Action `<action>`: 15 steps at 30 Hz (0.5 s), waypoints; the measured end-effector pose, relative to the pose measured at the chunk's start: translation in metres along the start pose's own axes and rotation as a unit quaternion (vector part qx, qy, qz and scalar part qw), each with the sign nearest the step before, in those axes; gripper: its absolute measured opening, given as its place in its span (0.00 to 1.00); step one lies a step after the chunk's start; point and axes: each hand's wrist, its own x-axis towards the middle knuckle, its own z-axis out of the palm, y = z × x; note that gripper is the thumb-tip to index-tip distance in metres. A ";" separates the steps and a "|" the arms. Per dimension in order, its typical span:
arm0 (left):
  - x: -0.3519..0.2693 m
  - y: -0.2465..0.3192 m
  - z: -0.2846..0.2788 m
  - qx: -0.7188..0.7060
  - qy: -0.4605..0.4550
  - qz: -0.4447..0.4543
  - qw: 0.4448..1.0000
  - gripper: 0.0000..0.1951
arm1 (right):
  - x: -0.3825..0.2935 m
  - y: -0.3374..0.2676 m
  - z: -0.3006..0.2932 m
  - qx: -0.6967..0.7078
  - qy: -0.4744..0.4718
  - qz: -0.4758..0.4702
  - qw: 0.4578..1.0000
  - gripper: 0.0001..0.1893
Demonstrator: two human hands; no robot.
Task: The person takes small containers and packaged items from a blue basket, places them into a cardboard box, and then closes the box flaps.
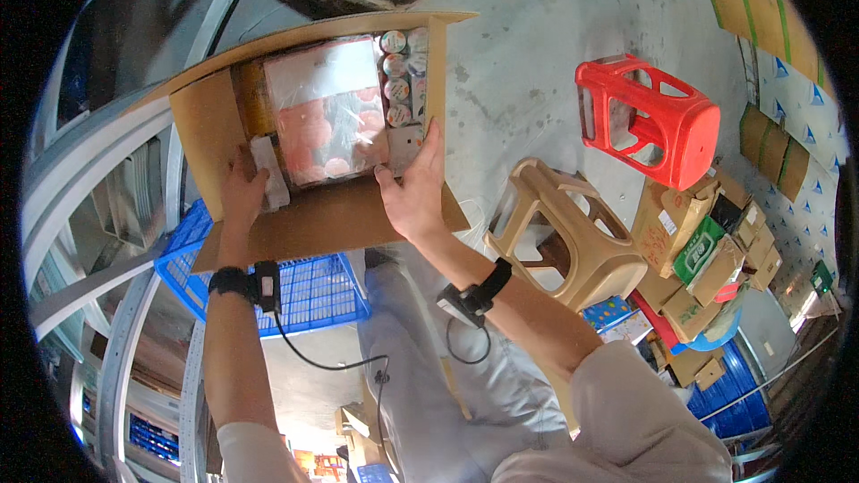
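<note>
An opened cardboard carton (322, 215) lies before me, its flaps spread. Inside it is a flat pack (325, 114) in clear wrap with a red-and-white print. Several round-lidded containers (396, 65) line its right side. My left hand (243, 188) is at the carton's left end, fingers and thumb around a narrow white box (270, 171). My right hand (413, 194) is at the near right corner, thumb and fingers on either side of a small pale box (405, 147). The fingertips of my left hand are partly hidden. Each wrist wears a black strap with a cabled device.
A blue plastic basket (309, 295) sits under the carton's near side. To the right stand a beige plastic stool (570, 235) and a red plastic stool (694, 137), both on their sides. Beyond them is a pile of cardboard boxes (661, 228). Metal shelving (131, 349) runs along the left.
</note>
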 end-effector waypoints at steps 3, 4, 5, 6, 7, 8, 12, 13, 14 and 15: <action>-0.004 0.028 0.000 0.086 -0.079 0.003 0.993 0.38 | 0.005 0.012 -0.013 0.061 -0.014 0.031 0.998 0.51; -0.005 0.032 -0.006 0.090 -0.082 0.000 0.993 0.38 | 0.005 0.016 -0.018 0.079 -0.036 0.029 0.996 0.54; -0.002 0.036 -0.009 0.066 -0.126 -0.036 0.989 0.40 | 0.004 0.017 -0.015 0.081 -0.041 0.033 0.995 0.54; -0.004 0.038 -0.011 0.042 -0.167 -0.073 0.982 0.41 | 0.003 0.015 -0.008 0.045 -0.052 0.034 0.997 0.56; -0.007 0.045 -0.006 0.044 -0.167 -0.072 0.982 0.41 | 0.006 0.015 -0.001 0.007 -0.058 0.032 0.998 0.58; -0.011 0.053 0.003 0.055 -0.115 -0.074 0.989 0.43 | 0.012 0.010 0.015 -0.018 -0.090 0.054 0.994 0.61; -0.014 0.033 0.024 0.027 0.014 -0.006 1.000 0.45 | 0.045 0.008 0.079 -0.146 -0.197 0.034 0.969 0.60; -0.016 0.021 0.015 0.036 0.014 -0.014 0.999 0.45 | 0.039 -0.004 0.086 -0.140 -0.193 0.051 0.970 0.59; -0.014 0.010 0.004 0.032 -0.012 -0.001 0.999 0.46 | 0.032 -0.017 0.092 -0.132 -0.190 0.068 0.971 0.58; -0.018 0.005 -0.001 0.020 -0.041 0.013 0.999 0.47 | 0.031 -0.015 0.094 -0.133 -0.198 0.068 0.969 0.58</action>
